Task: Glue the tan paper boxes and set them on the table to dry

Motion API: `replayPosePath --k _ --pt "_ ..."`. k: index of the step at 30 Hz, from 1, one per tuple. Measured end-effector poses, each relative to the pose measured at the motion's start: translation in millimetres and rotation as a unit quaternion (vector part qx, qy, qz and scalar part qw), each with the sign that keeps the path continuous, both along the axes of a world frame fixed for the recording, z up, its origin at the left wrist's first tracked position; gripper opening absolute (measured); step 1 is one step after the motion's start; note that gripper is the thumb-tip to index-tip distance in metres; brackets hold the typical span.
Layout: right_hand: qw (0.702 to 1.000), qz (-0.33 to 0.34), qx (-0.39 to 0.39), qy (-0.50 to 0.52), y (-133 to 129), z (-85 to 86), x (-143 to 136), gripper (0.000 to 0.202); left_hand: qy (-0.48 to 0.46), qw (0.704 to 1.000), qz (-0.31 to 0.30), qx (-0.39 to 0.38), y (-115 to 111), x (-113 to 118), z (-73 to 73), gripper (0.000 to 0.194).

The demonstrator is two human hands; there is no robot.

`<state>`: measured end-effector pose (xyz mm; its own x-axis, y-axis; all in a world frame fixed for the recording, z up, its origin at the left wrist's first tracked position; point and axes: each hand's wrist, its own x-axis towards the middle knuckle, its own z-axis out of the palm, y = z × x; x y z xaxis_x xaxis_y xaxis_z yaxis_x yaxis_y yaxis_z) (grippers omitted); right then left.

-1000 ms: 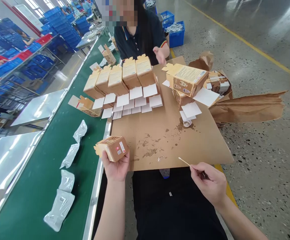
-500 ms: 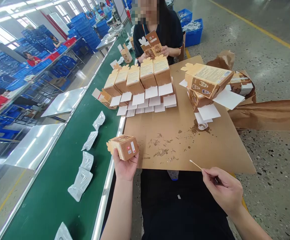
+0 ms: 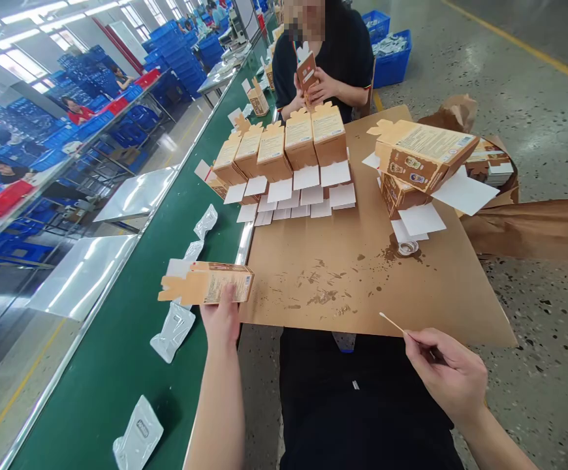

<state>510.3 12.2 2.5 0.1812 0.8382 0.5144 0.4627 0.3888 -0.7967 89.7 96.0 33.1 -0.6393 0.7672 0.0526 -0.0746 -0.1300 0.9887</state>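
My left hand (image 3: 221, 320) grips a small brown carton (image 3: 228, 281) on its side, over the edge between the green conveyor belt (image 3: 98, 365) and the cardboard-covered table (image 3: 303, 261). The carton's end flaps stick out to the left over the belt. In my right hand (image 3: 448, 369) a cotton swab (image 3: 390, 322) is pinched near one end, its white tip pointing left above the table's near edge. Silvery sachets (image 3: 173, 331) lie on the belt below and behind the carton. Dark wet marks (image 3: 320, 297) spot the cardboard between my hands.
Rows of stacked cartons (image 3: 269, 153) with white flaps stand at the table's far left. More cartons (image 3: 416, 156) sit at the right, beside a small clear dish (image 3: 408, 248). A co-worker (image 3: 330, 65) across the table holds a carton. A paper sack (image 3: 499, 173) stands at right.
My left hand has moved left over the belt and turned the carton, so a printed long side now shows. The co-worker's carton has been turned and folded up. My right hand keeps its pinch.
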Motion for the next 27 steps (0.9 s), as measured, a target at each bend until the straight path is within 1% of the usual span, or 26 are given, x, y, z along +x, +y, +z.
replayPosePath --k 2,5,8,10,11,13,15,17,19,20,22,25,27 --pt "1.0 -0.003 0.002 0.002 1 0.5 1 0.02 0.09 0.995 0.034 -0.016 3 -20 1.5 0.098" --pt "1.0 -0.014 0.005 0.01 3 3.1 0 0.021 0.149 0.985 0.061 -0.055 0 -43 -4.7 0.103" --pt "1.0 -0.016 0.009 0.013 5 6.3 -3 0.02 0.16 0.979 0.076 -0.1 -10 -55 -16.9 0.103" --pt "1.0 -0.016 0.01 0.007 5 7.8 -4 0.02 0.178 0.974 0.097 -0.105 -16 -62 -21.7 0.098" --pt "1.0 -0.016 0.011 0.005 6 8.4 -4 0.02 0.198 0.968 0.113 -0.102 -18 -65 -21.9 0.096" --pt "1.0 -0.015 0.012 0.006 6 8.8 -4 0.02 0.24 0.955 0.139 -0.104 -18 -70 -17.2 0.096" --pt "1.0 -0.012 0.014 0.009 6 8.4 -3 0.02 0.235 0.955 0.154 -0.097 -14 -73 -8.3 0.103" --pt "1.0 -0.011 0.012 0.006 6 7.3 -1 0.021 0.182 0.968 0.167 -0.054 -10 -73 0.3 0.111" --pt "1.0 -0.012 0.004 0.0 5 6.2 2 0.022 0.131 0.976 0.173 -0.013 -11 -70 4.2 0.11" --pt "1.0 -0.013 0.001 -0.003 5 5.8 3 0.021 0.116 0.979 0.167 -0.017 -14 -69 3.6 0.107" --pt "1.0 -0.014 0.003 -0.004 4 5.3 5 0.019 0.109 0.981 0.145 -0.066 -26 -66 -2.7 0.1" --pt "1.0 -0.008 0.014 -0.003 4 5.2 5 0.018 0.141 0.969 0.127 -0.158 -47 -65 -18.1 0.085" --pt "1.0 -0.006 0.012 0.002 6 5.0 4 0.018 0.165 0.964 0.115 -0.173 -56 -67 -24.5 0.079"
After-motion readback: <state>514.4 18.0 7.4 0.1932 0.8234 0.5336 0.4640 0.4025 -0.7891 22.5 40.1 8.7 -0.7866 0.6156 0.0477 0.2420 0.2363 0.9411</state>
